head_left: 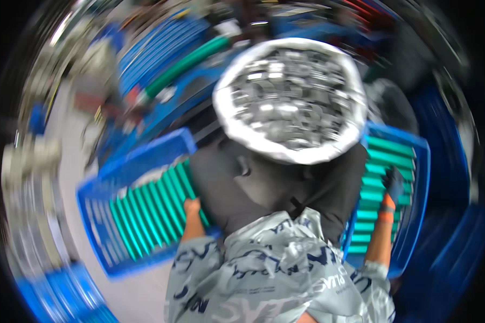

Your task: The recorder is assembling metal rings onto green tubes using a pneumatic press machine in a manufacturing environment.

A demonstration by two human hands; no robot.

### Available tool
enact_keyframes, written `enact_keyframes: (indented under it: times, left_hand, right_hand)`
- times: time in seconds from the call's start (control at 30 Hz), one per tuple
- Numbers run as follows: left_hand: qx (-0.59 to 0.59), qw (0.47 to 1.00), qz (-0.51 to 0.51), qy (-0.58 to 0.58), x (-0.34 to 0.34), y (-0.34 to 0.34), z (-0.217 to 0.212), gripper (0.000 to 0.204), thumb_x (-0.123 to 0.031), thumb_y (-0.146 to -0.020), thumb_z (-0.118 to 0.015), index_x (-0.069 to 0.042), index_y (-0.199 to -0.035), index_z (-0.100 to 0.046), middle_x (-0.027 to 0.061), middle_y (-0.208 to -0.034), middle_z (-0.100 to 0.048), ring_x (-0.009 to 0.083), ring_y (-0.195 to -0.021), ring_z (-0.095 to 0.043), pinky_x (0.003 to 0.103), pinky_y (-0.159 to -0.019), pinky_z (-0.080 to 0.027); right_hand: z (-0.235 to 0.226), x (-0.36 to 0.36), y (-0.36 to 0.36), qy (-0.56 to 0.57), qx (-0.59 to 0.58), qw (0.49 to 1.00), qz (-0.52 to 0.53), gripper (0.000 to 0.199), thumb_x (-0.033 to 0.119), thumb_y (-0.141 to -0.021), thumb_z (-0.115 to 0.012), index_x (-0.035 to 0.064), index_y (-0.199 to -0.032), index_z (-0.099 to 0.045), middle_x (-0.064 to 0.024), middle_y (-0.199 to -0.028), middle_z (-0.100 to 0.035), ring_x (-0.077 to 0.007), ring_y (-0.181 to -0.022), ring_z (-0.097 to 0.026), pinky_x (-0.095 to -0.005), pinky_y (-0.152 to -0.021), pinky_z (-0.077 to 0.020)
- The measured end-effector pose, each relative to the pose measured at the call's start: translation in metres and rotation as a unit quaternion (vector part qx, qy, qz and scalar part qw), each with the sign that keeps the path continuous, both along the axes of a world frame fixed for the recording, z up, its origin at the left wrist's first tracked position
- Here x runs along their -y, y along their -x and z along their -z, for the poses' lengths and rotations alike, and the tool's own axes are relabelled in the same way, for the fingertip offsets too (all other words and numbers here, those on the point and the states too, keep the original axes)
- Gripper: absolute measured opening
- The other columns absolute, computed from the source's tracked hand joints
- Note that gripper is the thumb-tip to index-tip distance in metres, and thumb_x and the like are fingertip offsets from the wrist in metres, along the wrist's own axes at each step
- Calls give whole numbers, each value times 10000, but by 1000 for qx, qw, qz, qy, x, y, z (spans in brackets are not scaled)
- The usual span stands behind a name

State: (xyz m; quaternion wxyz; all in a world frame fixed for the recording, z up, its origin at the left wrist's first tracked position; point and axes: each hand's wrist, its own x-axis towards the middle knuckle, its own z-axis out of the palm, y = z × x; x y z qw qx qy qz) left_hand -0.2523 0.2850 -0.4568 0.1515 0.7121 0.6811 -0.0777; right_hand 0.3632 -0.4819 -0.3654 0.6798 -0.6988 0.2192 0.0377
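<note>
My left hand (192, 206) is at the inner side of a blue crate (94, 237), beside my left thigh. It touches or hovers just over the green tubes (152, 210) lying side by side in that crate; blur hides its fingers. My right hand (394, 183), in a dark glove with an orange band at the wrist, reaches over a second blue crate (423, 177) on my right. Green tubes (369, 202) lie in this crate too, under and beside the glove. Whether the glove grips one cannot be made out.
A round container with a white liner (229, 126), filled with small shiny metal parts (291, 97), stands in front of my knees. Beyond it is a blue machine or bench with a long green tube (188, 65). More blue crates (64, 293) stand at lower left and far right.
</note>
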Motion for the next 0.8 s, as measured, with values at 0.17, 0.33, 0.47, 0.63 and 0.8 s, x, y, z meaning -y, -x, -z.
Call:
enact_keyframes:
  times: [0.17, 0.33, 0.47, 0.63, 0.8]
  left_hand:
    - [74, 959, -244, 126, 86, 30, 75, 843, -373, -890, -928, 90, -1528, -629, 357, -1536, -693, 472, -1459, -678, 515, -1242, -553]
    - [122, 947, -244, 168, 95, 47, 94, 847, -342, -925, -916, 87, -1574, -578, 354, -1565, -675, 471, -1481, -661, 497, -1260, -537]
    - [117, 954, -270, 61, 78, 45, 86, 713, -282, -957, -870, 35, -1542, -616, 330, -1547, -667, 499, -1463, -646, 542, -1251, -535]
    - [45, 943, -325, -58, 38, 103, 88, 784, -300, -946, -831, -34, -1621, -532, 271, -1634, -585, 471, -1498, -595, 573, -1253, -524]
    - [-56, 948, -296, 106, 40, 134, 87, 769, -313, -982, -785, -69, -1660, -518, 221, -1715, -536, 408, -1548, -588, 559, -1259, -531]
  right_hand:
    - [-154, -194, 53, 14, 280, 934, -220, 347, 174, -1189, -684, -2, -1476, -768, -124, -1225, -844, -162, -989, -767, -317, -907, -625]
    - [-189, -380, 106, 217, 407, 739, -491, 664, 112, -1013, -847, -27, -1625, -628, -207, -1619, -665, -329, -1461, -659, -459, -1224, -530]
    - [-169, -433, 131, 366, 424, 604, -567, 793, 372, -952, -909, 120, -1656, -644, -319, -1801, -425, -452, -1564, -579, -532, -1214, -544]
    - [-181, -452, 146, 273, 309, 697, -587, 663, 156, -963, -873, 115, -1601, -700, -332, -1802, -413, -300, -1196, -774, -375, -820, -677]
    - [-169, -461, 155, 258, 331, 682, -599, 667, 162, -952, -872, 119, -1596, -704, -310, -1823, -391, -316, -1272, -750, -377, -843, -648]
